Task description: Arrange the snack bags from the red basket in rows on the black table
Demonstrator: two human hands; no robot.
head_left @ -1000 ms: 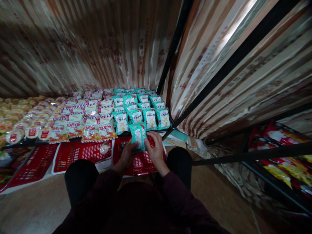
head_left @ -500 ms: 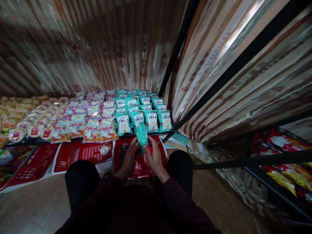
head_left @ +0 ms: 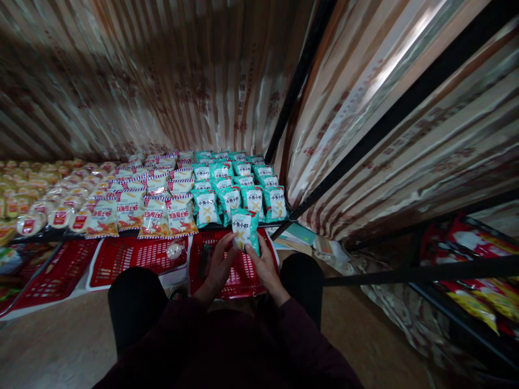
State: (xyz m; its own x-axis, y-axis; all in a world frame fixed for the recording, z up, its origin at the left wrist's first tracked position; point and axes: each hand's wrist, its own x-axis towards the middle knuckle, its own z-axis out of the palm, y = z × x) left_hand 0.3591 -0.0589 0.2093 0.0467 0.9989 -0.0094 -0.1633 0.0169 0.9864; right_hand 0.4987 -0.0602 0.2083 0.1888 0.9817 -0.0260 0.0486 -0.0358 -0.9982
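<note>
Between my two hands a teal and white snack bag (head_left: 245, 228) is upright, its printed front facing me. My right hand (head_left: 263, 266) pinches its lower right edge, with the thumb across the front. At the left edge, the fingers of my left hand (head_left: 219, 265) close on the side of the bag. Just behind it, matching teal snack bags (head_left: 254, 202) stand in rows on a dark shelf. Below my hands sits a red plastic basket (head_left: 239, 278) with a lattice of holes.
Left of the teal bags are rows of orange and white snack bags (head_left: 156, 217), then round wrapped snacks (head_left: 60, 216). Another red basket (head_left: 133, 259) is beneath the shelf. A black metal post (head_left: 302, 75) and bar (head_left: 389, 108) cross before striped curtains (head_left: 162, 81). Red and yellow packages (head_left: 478, 270) lie right.
The teal bag has turned from edge-on so that its printed front faces me. My hands have spread slightly apart around it, and the view has shifted a little.
</note>
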